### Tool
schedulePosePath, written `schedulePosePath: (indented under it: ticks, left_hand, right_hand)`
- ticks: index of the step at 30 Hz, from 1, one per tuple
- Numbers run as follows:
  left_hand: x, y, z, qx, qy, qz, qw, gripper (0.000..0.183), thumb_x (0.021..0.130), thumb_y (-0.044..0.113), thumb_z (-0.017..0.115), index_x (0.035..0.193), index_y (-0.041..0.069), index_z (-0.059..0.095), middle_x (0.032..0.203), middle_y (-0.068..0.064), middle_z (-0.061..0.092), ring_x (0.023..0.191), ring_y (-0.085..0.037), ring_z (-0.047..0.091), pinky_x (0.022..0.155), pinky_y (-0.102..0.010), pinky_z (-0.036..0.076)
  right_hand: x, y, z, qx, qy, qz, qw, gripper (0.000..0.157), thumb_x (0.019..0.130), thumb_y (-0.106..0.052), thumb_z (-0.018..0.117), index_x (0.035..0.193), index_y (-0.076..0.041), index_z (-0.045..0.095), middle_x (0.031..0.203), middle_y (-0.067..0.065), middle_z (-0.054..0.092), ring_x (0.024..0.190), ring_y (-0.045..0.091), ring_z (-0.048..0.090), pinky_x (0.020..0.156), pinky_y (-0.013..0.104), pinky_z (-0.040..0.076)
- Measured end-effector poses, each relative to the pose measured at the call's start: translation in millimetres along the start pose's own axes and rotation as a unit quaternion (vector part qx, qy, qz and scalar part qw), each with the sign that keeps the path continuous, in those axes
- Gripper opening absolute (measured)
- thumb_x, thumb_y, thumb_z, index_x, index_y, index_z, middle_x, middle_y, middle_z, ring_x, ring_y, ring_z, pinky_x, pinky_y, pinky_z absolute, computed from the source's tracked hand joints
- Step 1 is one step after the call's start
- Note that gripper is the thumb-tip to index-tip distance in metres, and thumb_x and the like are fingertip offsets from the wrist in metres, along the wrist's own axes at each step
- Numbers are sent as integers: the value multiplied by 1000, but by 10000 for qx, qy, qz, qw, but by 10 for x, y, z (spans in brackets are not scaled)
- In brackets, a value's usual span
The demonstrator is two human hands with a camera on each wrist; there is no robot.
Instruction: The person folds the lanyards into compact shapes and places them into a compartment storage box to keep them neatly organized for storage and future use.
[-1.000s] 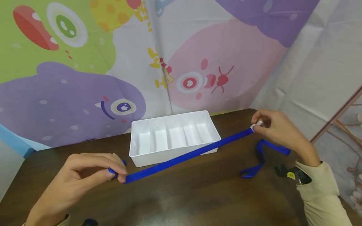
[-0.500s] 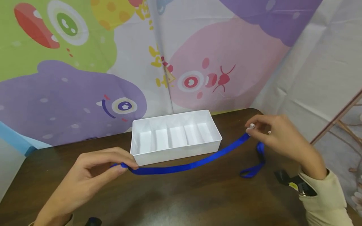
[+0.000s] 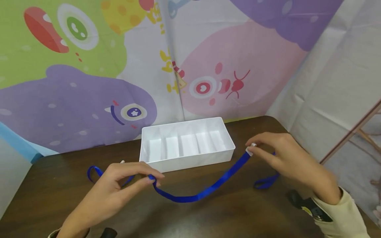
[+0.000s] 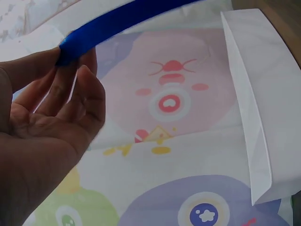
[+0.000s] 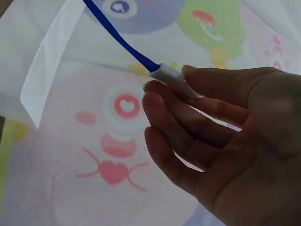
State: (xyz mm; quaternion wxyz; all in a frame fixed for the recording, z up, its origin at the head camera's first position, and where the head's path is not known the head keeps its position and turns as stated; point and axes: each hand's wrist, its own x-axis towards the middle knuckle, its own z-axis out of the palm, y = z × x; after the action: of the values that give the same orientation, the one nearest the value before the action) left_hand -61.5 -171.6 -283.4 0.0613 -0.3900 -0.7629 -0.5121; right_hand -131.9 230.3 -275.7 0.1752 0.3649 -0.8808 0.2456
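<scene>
A flat blue lanyard strap sags in a curve between my two hands, in front of the white box. My left hand pinches it between thumb and forefinger; a looped blue end shows beyond that hand, with a small white tip beside the knuckles. In my right hand, thumb and fingers pinch a white plastic clip at the strap's other end. Behind the right hand lies more blue strap on the table; whether it joins the held piece is hidden. The left wrist view shows the strap at the left fingertips.
A white box with several compartments stands at the back of the dark wooden table. Behind it hangs a cartoon-printed cloth. A black device is strapped on the right wrist.
My hands have come closer together, the left moving right, the right moving left and down. The strap, taut before, now hangs slack. A blue loop has come into view at the left.
</scene>
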Motion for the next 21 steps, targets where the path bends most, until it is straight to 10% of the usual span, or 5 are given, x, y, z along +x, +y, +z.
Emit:
schedulePosePath:
  ticks: [21]
  left_hand:
    - [30, 31, 195, -521, 12, 50, 9986, 29, 89, -11, 66, 102, 15, 64, 99, -1, 65, 87, -15, 60, 73, -29, 52]
  right_hand:
    - [215, -380, 349, 1537, -545, -935, 9822, 28, 90, -1, 70, 118, -5, 72, 98, -4, 74, 72, 0, 59, 64, 17, 49]
